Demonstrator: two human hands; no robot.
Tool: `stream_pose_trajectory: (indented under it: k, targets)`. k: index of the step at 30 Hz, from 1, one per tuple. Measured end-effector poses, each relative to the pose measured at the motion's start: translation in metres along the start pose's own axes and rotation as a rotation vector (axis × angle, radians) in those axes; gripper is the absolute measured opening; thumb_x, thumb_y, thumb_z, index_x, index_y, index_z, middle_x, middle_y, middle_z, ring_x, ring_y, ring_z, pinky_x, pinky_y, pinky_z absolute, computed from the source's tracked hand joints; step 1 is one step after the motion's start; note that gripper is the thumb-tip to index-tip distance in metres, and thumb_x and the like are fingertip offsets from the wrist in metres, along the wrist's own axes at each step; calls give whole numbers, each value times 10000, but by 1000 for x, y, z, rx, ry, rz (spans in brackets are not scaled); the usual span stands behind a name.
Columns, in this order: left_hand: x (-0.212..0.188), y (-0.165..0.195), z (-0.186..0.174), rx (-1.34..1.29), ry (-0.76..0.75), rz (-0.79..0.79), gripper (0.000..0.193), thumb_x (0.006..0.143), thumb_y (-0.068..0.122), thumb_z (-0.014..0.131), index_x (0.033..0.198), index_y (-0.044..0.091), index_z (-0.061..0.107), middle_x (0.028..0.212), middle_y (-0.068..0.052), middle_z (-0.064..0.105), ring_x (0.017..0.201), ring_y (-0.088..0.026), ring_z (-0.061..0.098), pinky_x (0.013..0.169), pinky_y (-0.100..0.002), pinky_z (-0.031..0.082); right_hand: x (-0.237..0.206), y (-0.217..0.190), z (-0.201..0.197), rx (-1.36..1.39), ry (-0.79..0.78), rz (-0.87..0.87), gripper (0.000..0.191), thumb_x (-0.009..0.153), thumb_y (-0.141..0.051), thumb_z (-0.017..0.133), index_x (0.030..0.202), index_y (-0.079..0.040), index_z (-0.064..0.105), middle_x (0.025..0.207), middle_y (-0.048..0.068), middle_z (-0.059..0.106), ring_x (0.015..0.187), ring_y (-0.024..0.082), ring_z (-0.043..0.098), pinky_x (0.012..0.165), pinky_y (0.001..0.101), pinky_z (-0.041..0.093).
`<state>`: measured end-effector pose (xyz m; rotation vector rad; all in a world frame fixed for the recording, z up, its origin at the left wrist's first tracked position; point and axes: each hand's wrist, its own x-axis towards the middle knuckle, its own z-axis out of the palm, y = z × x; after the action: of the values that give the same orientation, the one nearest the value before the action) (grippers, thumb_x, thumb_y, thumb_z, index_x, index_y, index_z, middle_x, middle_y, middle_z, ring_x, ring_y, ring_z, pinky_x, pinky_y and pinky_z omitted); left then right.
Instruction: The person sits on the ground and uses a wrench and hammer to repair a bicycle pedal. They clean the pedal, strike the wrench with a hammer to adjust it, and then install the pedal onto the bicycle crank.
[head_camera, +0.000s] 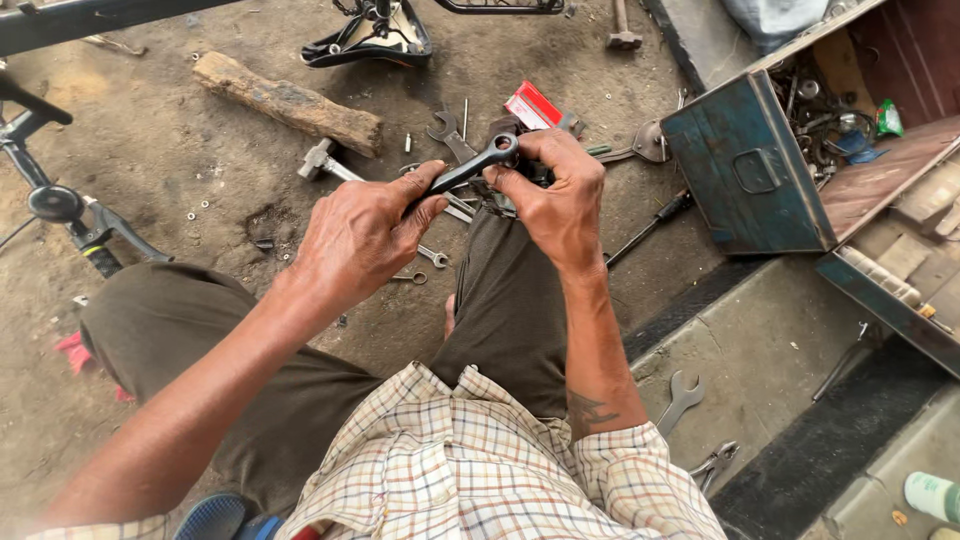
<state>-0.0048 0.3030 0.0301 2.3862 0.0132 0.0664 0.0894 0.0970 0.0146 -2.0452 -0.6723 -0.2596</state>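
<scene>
— Dirt ground (180, 130) of an open-air repair spot, littered with tools: seated above it, a person works a black ring spanner (470, 168) over the knees. What are the hands doing?

— Left hand (365, 235) is closed round the spanner's handle, thumb along the shaft; right hand (555, 195) is clamped on a small dark part (530, 172) just under the spanner's ring. What the part is cannot be told, the fingers cover it

— Where does the work sit among the clutter?

— Well to the left of the blue metal toolbox (745, 170), which stands open. Between the hands and that box lie a red packet (533, 104) and a screwdriver (650, 225); farther from the box, past the hands, a hammer (325, 160) and a wooden block (290, 102)

— How is this done well?

— By my judgement: ring seated fully, part braced firm, handle swung in short steady arcs so nothing slips
</scene>
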Motion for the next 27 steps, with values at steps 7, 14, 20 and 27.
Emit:
stream_pose_trajectory:
  k: [7,14,20,27]
  targets:
    - [0,-2,16,181,56,208,453,1021,373,608,1422,163,593,746,-137,661,615,-351,642,519,-502,475,-8,7,-18,46,-56,-39,232,874,-74,868,1054,-3,739,1029,85,729,965,183,682,856,322,552]
    - [4,-12,26,206,57,390,503,1027,362,621,1482,162,549,704,-87,580,515,-258,542,502,-432,451,-22,2,-27,35,-76,-108,282,868,-100,867,1097,3,738,1125,91,726,1066,198,693,938,344,556]
    - [4,-18,24,234,66,478,531,984,348,654,1475,168,559,697,-71,571,531,-245,540,539,-409,454,-30,4,-26,116,-24,12,259,863,-108,862,1076,-18,746,1113,75,727,1004,174,694,887,305,561]
    - [-1,-16,25,168,64,423,489,986,332,672,1436,161,590,698,-83,574,565,-273,583,539,-431,465,-30,10,-28,137,-32,-43,239,875,-107,855,1070,-26,743,1135,77,727,1073,189,697,952,328,565]
